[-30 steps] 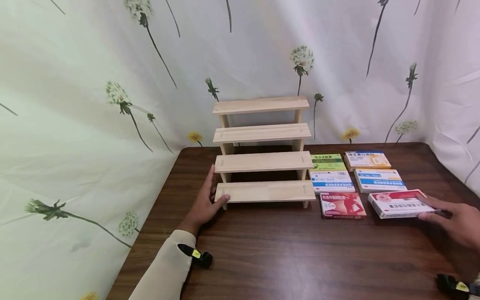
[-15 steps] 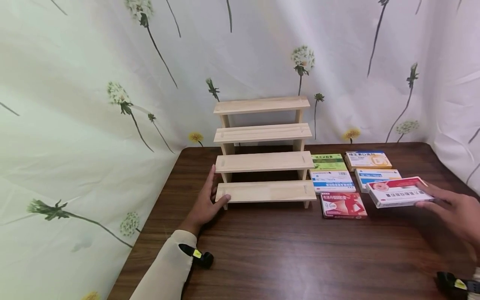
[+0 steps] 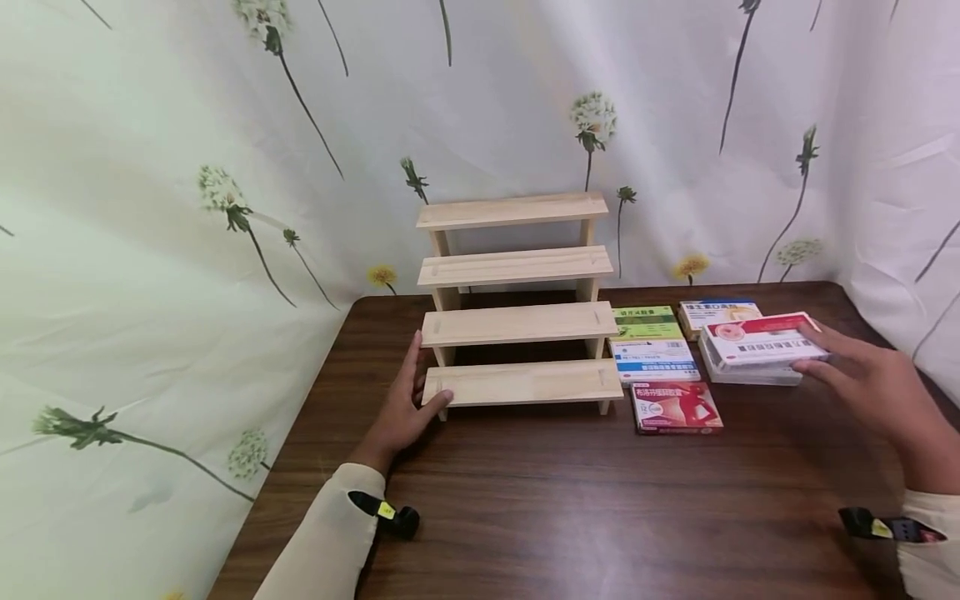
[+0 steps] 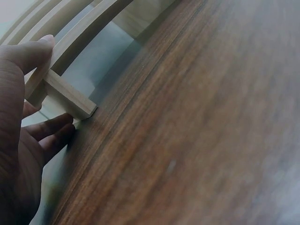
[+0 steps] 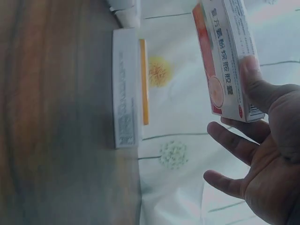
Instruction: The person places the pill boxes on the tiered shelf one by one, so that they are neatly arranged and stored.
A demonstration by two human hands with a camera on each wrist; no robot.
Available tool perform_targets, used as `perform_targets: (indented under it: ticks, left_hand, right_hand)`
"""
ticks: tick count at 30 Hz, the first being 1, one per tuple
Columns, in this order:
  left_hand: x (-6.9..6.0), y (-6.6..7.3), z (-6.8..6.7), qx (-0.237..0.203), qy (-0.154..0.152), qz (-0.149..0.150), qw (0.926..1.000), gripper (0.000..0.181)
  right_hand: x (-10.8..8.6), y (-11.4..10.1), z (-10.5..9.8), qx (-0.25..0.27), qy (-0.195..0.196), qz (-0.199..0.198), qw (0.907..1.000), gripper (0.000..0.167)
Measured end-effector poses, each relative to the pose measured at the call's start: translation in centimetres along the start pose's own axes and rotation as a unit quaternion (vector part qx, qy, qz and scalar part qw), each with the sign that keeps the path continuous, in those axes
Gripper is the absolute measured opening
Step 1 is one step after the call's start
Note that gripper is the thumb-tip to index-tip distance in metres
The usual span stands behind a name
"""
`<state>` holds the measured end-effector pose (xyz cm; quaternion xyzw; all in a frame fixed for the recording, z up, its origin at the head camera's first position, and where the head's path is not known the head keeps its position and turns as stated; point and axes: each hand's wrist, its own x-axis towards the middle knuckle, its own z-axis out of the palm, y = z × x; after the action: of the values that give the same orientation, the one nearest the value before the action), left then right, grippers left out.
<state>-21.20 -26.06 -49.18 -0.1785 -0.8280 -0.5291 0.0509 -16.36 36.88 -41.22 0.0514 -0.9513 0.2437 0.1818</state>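
A flower-printed cloth [image 3: 150,333] backs the scene from nine o'clock round to three, and in front of it spreads the brown table [image 3: 540,500]. On that stands the four-tiered wooden stand [image 3: 521,325]; take it as the clock's centre, twelve away from the person. At eight o'clock the left hand [image 3: 397,412] grips the end of its lowest tier, thumb on top, fingers round the side. At three o'clock the right hand [image 3: 870,379] pinches a red-and-white box [image 3: 765,343] by its right end, other fingers spread, holding it above a white box [image 3: 757,377]. Also towards three lie a green box [image 3: 645,323], a blue-and-white box [image 3: 654,362] and an orange-and-white box [image 3: 716,313]; a red box [image 3: 677,408] lies at four. The step in hand looks like transferring that pinched box to a tier; next probably calls for clearing its neighbours towards nine o'clock while steadying the stand.
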Motion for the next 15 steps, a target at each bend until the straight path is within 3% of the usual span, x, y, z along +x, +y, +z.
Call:
perform_targets:
  ticks: [8,15]
  left_hand:
    - [0.2,-0.1,-0.2,-0.006,-0.005,-0.002,1.0000,0.111]
    - [0.0,-0.3,-0.3,-0.006,-0.004,0.003,1.0000,0.111]
  right_hand:
    - [2.1,-2.3,0.4,0.019,-0.026,0.057,0.9978,0.069]
    - [3.6,-4.0,1.2,0.043,-0.010,0.083,0.9955,0.069]
